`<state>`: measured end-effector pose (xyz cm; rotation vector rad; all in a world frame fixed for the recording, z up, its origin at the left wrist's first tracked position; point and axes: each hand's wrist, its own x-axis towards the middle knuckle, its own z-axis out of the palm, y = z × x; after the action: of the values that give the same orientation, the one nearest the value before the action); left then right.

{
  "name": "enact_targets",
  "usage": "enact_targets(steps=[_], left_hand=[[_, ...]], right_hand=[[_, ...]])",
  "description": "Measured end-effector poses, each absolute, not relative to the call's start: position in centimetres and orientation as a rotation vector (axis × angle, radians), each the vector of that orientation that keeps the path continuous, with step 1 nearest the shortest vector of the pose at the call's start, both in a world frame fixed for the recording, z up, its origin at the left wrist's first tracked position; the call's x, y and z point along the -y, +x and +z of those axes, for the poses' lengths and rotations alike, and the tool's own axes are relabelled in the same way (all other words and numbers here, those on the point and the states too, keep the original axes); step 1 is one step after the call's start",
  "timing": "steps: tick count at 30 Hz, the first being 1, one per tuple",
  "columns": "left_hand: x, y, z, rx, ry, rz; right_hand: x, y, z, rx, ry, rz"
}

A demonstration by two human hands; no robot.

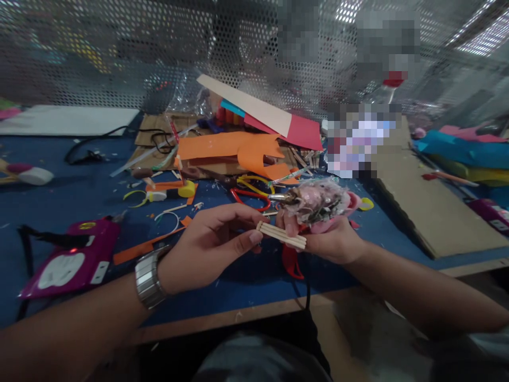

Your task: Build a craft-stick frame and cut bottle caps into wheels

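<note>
left hand [207,244] pinches the joined craft sticks [281,235]; right hand [332,241] is clenched on the glue gun [314,204]; sticks appear bonded, more parts wait on the surface [79,191].

No legible text, brand, number or sign appears in this view. The magenta device [69,262] at the left of the blue table [246,289] carries a white panel and a small yellow mark, both too blurred to read. The label area of the bottle [360,140] behind the right hand [332,239] is obscured and yields no characters. The wristwatch [149,276] on the left arm shows only its metal band; its dial is out of view.
</note>
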<state>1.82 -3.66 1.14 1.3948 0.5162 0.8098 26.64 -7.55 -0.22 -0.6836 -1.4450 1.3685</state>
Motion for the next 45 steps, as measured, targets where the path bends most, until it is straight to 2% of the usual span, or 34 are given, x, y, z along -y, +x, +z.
enact_targets(steps=[15, 22, 29, 34, 45], left_hand=[[3.1, 1.6, 1.1, -0.674, 1.564, 0.984], [3.0, 1.3, 0.7, -0.783, 1.847, 1.019], [3.2, 1.4, 0.8, -0.766, 2.005, 0.987], [3.3, 1.4, 0.9, -0.751, 1.971, 0.995], [1.8, 1.3, 1.1, -0.847, 1.504, 1.091]], right_hand=[[8.0, 26.4, 0.2, 1.131, -1.085, 1.465], [7.7, 25.7, 0.2, 1.042, -0.893, 1.508], [7.5, 25.0, 0.2, 1.039, -0.999, 1.528], [7.5, 25.2, 0.5, 1.071, -1.028, 1.636], [7.5, 25.9, 0.9, 1.148, -1.125, 1.597]])
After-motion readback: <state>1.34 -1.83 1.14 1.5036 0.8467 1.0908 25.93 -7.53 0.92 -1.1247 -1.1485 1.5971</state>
